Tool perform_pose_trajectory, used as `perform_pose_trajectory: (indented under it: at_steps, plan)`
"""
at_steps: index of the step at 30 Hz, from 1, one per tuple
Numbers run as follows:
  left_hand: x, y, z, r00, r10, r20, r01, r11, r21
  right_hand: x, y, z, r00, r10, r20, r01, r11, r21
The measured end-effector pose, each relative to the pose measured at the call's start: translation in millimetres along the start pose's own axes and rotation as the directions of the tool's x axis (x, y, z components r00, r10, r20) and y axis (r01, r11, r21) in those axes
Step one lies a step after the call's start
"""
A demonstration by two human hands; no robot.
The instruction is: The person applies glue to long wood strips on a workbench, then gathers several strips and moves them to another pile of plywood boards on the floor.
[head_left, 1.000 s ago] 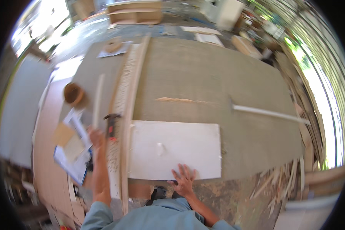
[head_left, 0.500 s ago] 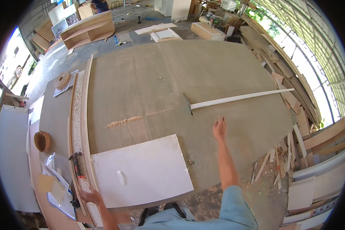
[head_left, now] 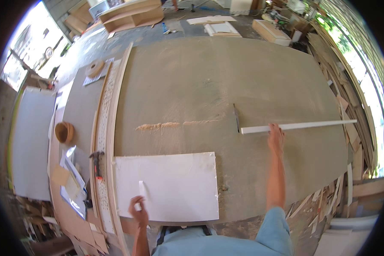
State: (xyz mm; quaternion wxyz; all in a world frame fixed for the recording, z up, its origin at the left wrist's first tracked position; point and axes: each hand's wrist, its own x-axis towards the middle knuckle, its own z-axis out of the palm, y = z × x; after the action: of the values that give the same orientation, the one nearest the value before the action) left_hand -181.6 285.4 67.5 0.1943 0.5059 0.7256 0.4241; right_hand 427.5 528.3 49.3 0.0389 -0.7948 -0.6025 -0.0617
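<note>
White Against Dull Brown

To my eye the long strip [head_left: 320, 124] was plain white, and so was the rectangular panel [head_left: 179, 183]; the broad tabletop [head_left: 175, 81] was a dull grey-brown with paler, dusty streaks; the sawdust [head_left: 158, 126] showed pinkish tan; the hammer [head_left: 97, 164] was dark, with red on its handle; one whitish board [head_left: 102, 136] was speckled with brown; the round pot [head_left: 64, 132] looked orange-brown, the sleeve [head_left: 275, 226] pale blue.
</note>
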Motion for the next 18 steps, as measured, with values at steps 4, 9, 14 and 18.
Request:
perform_pose_trajectory:
  at_steps: [4, 9, 14, 18]
  plan:
    - [-8.1, 113.0, 51.7, 0.909, 0.320, 0.267, -0.273, 0.941, -0.197, -69.1, -33.9, -45.5, 0.974, -0.050, -0.221, 0.095, 0.976, 0.198]
    - [-6.2, 206.7, 87.6, 0.556, 0.702, 0.444, -0.614, 0.707, -0.350, -167.1, -143.8, -95.8, 0.943, -0.179, -0.280, 0.263, 0.916, 0.303]
    - [37.5, 160.8, 102.4, 0.658, 0.579, 0.481, -0.699, 0.707, 0.105, -222.6, -282.3, -113.3, 0.910, -0.202, -0.361, 0.362, 0.810, 0.460]
    - [92.6, 85.2, 79.0, 0.748, 0.488, 0.450, -0.584, 0.806, 0.095, -244.6, -352.5, -99.9, 0.913, -0.247, -0.324, 0.400, 0.688, 0.605]
